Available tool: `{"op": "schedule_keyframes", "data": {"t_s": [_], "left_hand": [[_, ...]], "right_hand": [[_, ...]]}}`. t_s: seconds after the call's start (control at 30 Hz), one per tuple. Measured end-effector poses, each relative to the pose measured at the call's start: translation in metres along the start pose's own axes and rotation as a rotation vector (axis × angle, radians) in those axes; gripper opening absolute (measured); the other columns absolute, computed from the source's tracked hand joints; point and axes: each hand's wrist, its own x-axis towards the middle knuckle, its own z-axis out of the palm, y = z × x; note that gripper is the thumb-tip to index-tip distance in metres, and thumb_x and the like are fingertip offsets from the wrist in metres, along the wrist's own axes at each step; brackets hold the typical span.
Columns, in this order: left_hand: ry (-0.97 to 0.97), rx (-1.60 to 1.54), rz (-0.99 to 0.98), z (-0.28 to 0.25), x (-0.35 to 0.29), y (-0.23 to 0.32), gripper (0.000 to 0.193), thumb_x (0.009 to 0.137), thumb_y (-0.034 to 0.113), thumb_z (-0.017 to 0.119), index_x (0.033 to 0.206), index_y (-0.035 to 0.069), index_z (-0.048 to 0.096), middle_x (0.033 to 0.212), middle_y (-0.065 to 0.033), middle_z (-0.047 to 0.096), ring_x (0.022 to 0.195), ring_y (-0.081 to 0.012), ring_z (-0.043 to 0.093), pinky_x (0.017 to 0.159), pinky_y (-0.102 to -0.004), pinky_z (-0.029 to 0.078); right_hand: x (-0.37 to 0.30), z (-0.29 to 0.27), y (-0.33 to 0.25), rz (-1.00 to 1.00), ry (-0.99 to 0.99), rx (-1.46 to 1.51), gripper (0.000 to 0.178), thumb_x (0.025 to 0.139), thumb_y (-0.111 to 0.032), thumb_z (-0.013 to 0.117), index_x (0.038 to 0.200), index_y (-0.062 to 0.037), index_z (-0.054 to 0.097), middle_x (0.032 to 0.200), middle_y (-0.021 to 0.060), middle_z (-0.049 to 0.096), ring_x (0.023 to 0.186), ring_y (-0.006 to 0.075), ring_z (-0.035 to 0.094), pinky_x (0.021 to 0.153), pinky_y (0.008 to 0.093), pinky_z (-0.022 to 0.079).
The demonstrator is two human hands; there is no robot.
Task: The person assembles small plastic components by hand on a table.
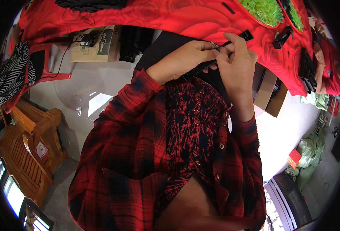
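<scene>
My left hand [185, 57] and my right hand [237, 63] meet in front of my chest, close to the edge of a table with a red rose-pattern cloth [170, 15]. Together they grip a long black plastic strip [243, 37] that runs from under my left fingers up past my right thumb. A small silvery part [216, 46] sits where my fingertips pinch the strip. My red and black checked shirt [147, 154] fills the lower middle.
Red bowls of green plastic pieces [264, 10] stand on the table at upper right, with black parts [281, 38] beside them. Cardboard boxes [96, 44] and stacked black pieces [135, 42] lie under the table. A red chair with striped cloth [12, 75] and wooden furniture [27, 150] stand left.
</scene>
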Motion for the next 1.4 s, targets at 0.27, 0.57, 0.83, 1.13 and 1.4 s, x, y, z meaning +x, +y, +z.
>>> {"op": "schedule_keyframes", "data": {"t_s": [0.27,0.57,0.83,1.13,1.4], "left_hand": [[-0.025,0.099,0.034,-0.001,-0.001,-0.001,0.037,0.105,0.035,0.052,0.118,0.003,0.064,0.095,-0.0021,0.067,0.083,-0.0084,0.063,0.075,-0.0225,0.051],[0.012,-0.065,-0.063,0.002,-0.009,0.012,0.052,0.107,0.046,0.04,0.115,0.003,0.067,0.099,-0.009,0.073,0.08,-0.0147,0.068,0.07,-0.0268,0.054],[0.001,-0.085,-0.082,-0.005,-0.003,0.003,0.058,0.104,0.053,0.043,0.118,0.001,0.065,0.091,-0.0086,0.07,0.073,-0.015,0.065,0.068,-0.026,0.053],[0.012,-0.077,-0.072,0.002,-0.006,0.011,0.058,0.104,0.053,0.042,0.118,0.002,0.065,0.091,-0.0089,0.071,0.073,-0.0144,0.064,0.069,-0.0254,0.052],[0.012,-0.024,-0.093,0.003,-0.009,0.013,0.056,0.105,0.052,0.041,0.117,0.004,0.065,0.09,-0.0075,0.071,0.071,-0.0125,0.063,0.064,-0.0235,0.05]], "right_hand": [[0.002,-0.006,0.004,0.075,-0.1,0.352,0.028,0.09,-0.008,0.065,0.117,-0.0041,0.061,0.081,0.0069,0.07,0.068,0.0188,0.065,0.088,0.0329,0.04],[-0.004,-0.008,-0.008,0.018,0.065,0.089,0.03,0.09,-0.004,0.064,0.119,-0.0037,0.06,0.085,0.0077,0.069,0.079,0.0197,0.064,0.096,0.0365,0.037],[-0.006,-0.001,-0.006,-0.143,0.195,-0.129,0.031,0.09,-0.004,0.064,0.12,-0.007,0.059,0.085,0.0037,0.066,0.084,0.0212,0.061,0.095,0.0396,0.035],[-0.007,-0.008,-0.013,-0.008,0.138,0.078,0.028,0.088,-0.004,0.065,0.116,-0.0085,0.062,0.083,0.0035,0.064,0.075,0.0204,0.058,0.092,0.0359,0.035],[-0.007,-0.007,-0.013,-0.063,0.162,-0.108,0.023,0.092,-0.007,0.06,0.115,-0.0075,0.062,0.092,0.0087,0.068,0.078,0.027,0.062,0.091,0.0379,0.036]]}}
